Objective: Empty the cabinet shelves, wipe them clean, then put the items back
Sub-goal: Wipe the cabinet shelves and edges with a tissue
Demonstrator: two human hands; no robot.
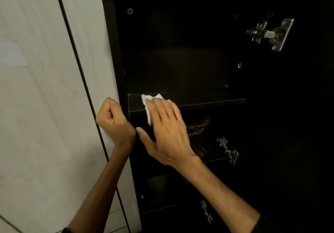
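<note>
The white wipe (149,106) lies draped over the front left edge of the upper shelf (207,101), pressed there by the flat, spread fingers of the right hand (166,133). Just left of that shelf, the left hand (113,118) is curled into a fist that grips the black cabinet's side panel (117,55). That shelf looks bare, so emptying seems done there and wiping is under way. Below the shelf, dark shapes too dim to identify sit in the lower compartment, so it may yet need clearing. Right of the shelf hangs a metal door hinge (271,33). Restocking remains ahead
</note>
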